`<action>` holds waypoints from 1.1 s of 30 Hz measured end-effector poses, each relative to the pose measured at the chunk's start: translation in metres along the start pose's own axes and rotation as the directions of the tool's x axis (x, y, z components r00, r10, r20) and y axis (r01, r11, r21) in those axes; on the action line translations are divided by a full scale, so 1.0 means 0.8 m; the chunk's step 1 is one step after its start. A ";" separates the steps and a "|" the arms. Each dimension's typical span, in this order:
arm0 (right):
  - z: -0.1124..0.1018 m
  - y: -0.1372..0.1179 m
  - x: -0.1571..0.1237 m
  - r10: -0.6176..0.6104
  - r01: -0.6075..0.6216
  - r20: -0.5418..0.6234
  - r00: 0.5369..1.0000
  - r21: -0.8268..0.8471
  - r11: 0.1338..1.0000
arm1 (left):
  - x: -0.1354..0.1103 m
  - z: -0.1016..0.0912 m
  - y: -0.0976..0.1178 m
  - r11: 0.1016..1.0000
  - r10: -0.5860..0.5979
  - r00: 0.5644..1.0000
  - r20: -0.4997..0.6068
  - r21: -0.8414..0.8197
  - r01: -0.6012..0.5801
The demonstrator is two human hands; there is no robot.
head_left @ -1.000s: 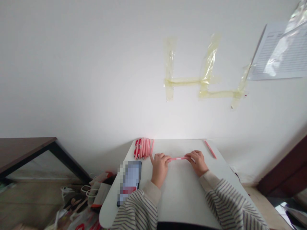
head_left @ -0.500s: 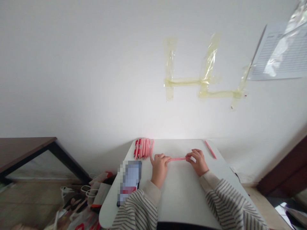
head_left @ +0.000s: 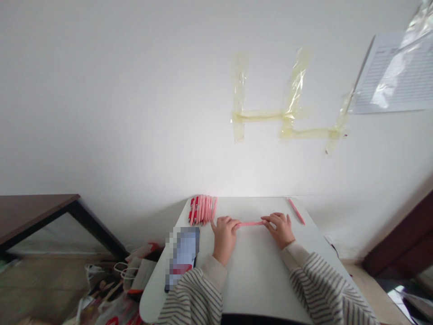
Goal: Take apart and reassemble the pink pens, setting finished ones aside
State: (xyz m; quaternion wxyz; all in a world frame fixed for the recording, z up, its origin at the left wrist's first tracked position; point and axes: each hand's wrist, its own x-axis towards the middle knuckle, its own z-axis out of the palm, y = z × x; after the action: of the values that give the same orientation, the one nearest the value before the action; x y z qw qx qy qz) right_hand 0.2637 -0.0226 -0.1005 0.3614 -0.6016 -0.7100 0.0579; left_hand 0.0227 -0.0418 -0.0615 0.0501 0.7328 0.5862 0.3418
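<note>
A pink pen point(head_left: 252, 223) lies level between my two hands above the white table point(head_left: 257, 275). My left hand point(head_left: 223, 238) is closed round its left end. My right hand point(head_left: 280, 229) pinches its right end with curled fingers. A row of several pink and red pens point(head_left: 202, 210) lies at the table's far left edge, just beyond my left hand. One more pink pen point(head_left: 297, 211) lies alone at the far right, beyond my right hand.
A phone point(head_left: 182, 257) lies on the table's left side by my left sleeve. A white wall with yellowed tape point(head_left: 287, 119) and a taped sheet point(head_left: 394, 76) rises behind. A dark table point(head_left: 37, 216) and bags on the floor point(head_left: 115, 284) are at the left.
My hands and the pen between them have stayed nearly still. The fingers of my right hand have shifted slightly on the pen's end.
</note>
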 end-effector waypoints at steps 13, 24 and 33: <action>-0.002 0.001 0.003 -0.059 0.060 -0.030 0.998 0.012 0.998 | 0.000 -0.002 0.004 1.000 -0.012 1.000 -0.001 0.011 0.012; 0.006 0.009 0.002 -0.071 0.071 -0.039 0.997 0.000 0.997 | 0.000 -0.001 0.003 1.000 -0.020 1.000 -0.003 -0.005 0.020; 0.011 0.016 0.003 -0.057 0.056 -0.025 0.998 -0.008 0.998 | -0.001 0.000 0.003 1.000 -0.011 1.000 -0.027 -0.011 0.010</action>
State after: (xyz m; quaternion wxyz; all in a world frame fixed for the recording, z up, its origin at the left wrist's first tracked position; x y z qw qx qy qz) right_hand 0.2688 -0.0142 -0.1120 0.3697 -0.5833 -0.7223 0.0377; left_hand 0.0243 -0.0431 -0.0607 0.0479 0.7246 0.5888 0.3548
